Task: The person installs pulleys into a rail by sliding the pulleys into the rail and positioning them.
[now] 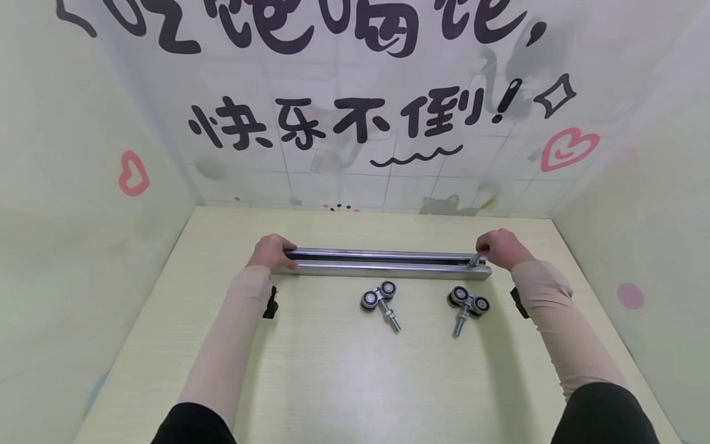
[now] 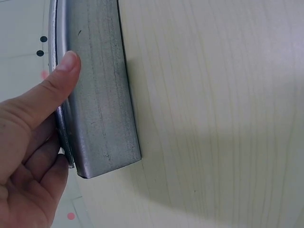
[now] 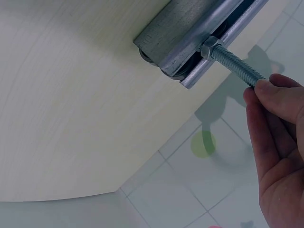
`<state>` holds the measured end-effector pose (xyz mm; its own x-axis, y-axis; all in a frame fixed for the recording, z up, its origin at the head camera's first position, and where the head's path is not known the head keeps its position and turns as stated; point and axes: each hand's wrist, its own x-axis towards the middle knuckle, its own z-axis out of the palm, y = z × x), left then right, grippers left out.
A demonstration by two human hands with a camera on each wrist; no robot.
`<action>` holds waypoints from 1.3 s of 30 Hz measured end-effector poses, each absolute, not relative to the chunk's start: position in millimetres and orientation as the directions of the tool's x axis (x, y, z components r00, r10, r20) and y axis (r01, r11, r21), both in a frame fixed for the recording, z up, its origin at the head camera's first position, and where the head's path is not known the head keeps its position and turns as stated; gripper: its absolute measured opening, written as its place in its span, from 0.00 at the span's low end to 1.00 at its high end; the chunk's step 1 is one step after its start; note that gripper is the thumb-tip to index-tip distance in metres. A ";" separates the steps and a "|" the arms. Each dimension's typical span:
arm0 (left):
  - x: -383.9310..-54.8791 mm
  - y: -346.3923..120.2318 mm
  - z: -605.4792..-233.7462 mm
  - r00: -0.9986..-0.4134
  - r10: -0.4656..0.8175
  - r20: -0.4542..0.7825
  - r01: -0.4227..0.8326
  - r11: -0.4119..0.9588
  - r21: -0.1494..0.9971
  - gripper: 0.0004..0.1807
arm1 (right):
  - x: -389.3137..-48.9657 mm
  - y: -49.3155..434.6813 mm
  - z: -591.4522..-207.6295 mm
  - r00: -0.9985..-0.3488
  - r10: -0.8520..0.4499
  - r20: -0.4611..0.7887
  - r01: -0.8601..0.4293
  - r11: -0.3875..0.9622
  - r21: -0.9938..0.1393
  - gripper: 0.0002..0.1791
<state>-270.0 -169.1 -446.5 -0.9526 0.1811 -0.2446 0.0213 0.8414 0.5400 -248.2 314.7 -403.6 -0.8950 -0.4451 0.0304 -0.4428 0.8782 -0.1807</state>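
Note:
A silver metal track (image 1: 383,269) with a slot along its top lies crosswise on the table. My left hand (image 1: 272,253) grips its left end; in the left wrist view the thumb (image 2: 69,64) presses on the side wall and the fingers are curled at the slotted face. At the right end, my right hand (image 1: 503,248) pinches the threaded bolt (image 3: 237,65) of a roller hanger between thumb and fingertips. The hanger's nut sits at the slot, and its wheels (image 3: 178,75) are inside the track's open end, mostly hidden.
Two more roller hangers lie on the table (image 1: 333,370) in front of the track: one near the middle (image 1: 380,299), one farther right (image 1: 467,305). Each has black-rimmed wheels and a threaded bolt. A printed cloth backdrop (image 1: 355,179) stands behind and at both sides.

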 end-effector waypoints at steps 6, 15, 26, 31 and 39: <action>-271.9 -170.9 -450.5 -0.950 0.181 -0.254 0.014 0.839 0.544 0.32 | -248.4 313.1 -405.7 -0.886 -0.461 0.055 -0.463 0.869 -0.175 0.09; -270.1 -171.1 -448.8 -0.947 0.187 -0.262 0.014 0.838 0.545 0.32 | -247.6 313.4 -407.3 -0.883 -0.466 0.058 -0.468 0.863 -0.193 0.09; -271.6 -172.5 -449.5 -0.945 0.180 -0.273 0.004 0.840 0.542 0.32 | -248.6 313.7 -410.8 -0.884 -0.461 0.080 -0.467 0.858 -0.215 0.07; -271.9 -170.7 -447.6 -0.945 0.178 -0.275 -0.002 0.836 0.549 0.32 | -249.0 313.8 -408.8 -0.884 -0.462 0.079 -0.467 0.855 -0.225 0.07; -274.5 -170.3 -451.1 -0.946 0.180 -0.268 0.003 0.835 0.550 0.33 | -247.8 311.5 -404.1 -0.876 -0.477 0.069 -0.479 0.848 -0.227 0.06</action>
<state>-274.5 -170.3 -451.1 -0.9462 0.1803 -0.2685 0.0030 0.8350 0.5503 -247.8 311.5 -404.1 -0.8762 -0.4771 0.0686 -0.4793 0.8477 -0.2273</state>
